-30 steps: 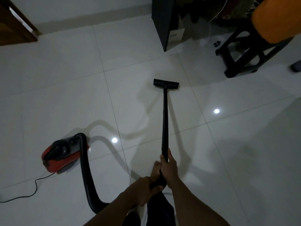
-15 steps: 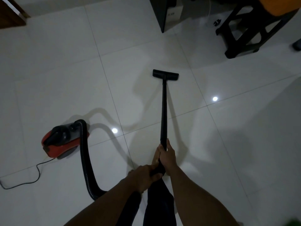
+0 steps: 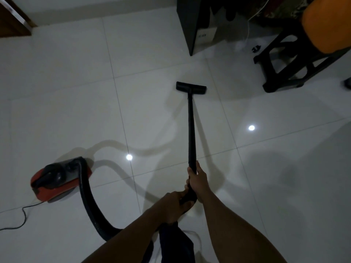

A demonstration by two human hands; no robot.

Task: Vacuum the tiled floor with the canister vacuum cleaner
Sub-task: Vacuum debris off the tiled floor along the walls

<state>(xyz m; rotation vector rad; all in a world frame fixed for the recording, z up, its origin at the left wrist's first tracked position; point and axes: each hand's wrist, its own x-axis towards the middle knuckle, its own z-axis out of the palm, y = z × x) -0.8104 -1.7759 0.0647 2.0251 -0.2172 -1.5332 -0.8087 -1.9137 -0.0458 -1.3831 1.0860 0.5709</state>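
Dim room, glossy white tiled floor point(image 3: 66, 103) with thin grout lines and two bright ceiling-light reflections. We see both bare forearms reaching forward from the bottom edge. The right hand point(image 3: 197, 177) is wrapped tight around the lower end of the long black vacuum wand point(image 3: 191, 130), thumb along the tube. The left hand point(image 3: 171, 206) is closed on the black handle bend just behind it, the two hands nearly touching. The wand runs straight ahead, and its flat black floor nozzle point(image 3: 190, 88) rests on a tile in the middle of the view. The red and black canister vacuum body point(image 3: 57, 180) sits on the floor well to the left, with its thick black ribbed hose point(image 3: 89, 202) arching down and toward us, passing under the left forearm. A thin black power cord point(image 3: 22, 215) trails off the left edge. Upper right: a tall dark cabinet point(image 3: 187, 23) and a black-framed stool with an orange cushion point(image 3: 326, 25). A brown wooden door frame point(image 3: 13, 19) occupies the upper left corner.
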